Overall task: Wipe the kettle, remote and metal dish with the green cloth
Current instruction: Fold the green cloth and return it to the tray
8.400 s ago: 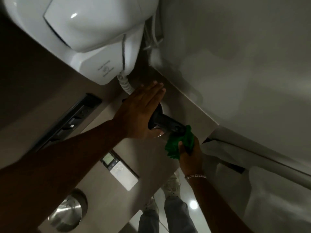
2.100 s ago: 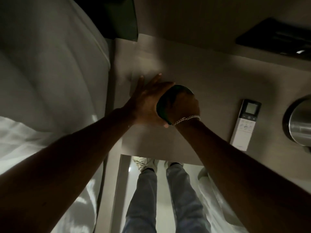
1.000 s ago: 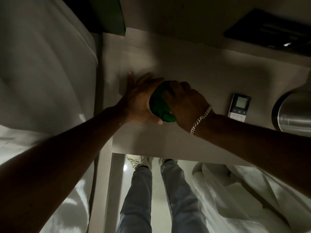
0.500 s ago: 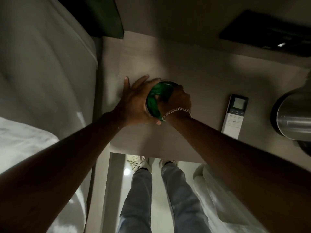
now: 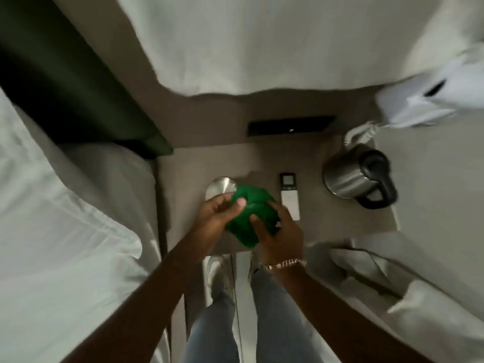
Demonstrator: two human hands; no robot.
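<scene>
The green cloth (image 5: 248,216) is bunched between both hands above the front of the small bedside table (image 5: 327,218). My left hand (image 5: 217,218) pinches its left side and my right hand (image 5: 277,231), with a bracelet on the wrist, grips its right side. The round metal dish (image 5: 220,188) lies on the table just behind my left hand, free of both hands. The white remote (image 5: 289,197) with a dark screen lies to the right of the cloth. The steel kettle (image 5: 353,179) with a black lid and handle stands at the table's right.
White beds flank the table: one bed (image 5: 65,231) at the left, another bed (image 5: 419,297) at the right. A dark socket panel (image 5: 290,125) sits on the wall behind. A white wall-mounted hair dryer (image 5: 432,100) with a coiled cord hangs at upper right. My legs stand below the table edge.
Both hands have come off the metal dish and drawn back toward me with the green cloth. The view has pulled back, so the whole kettle and remote show.
</scene>
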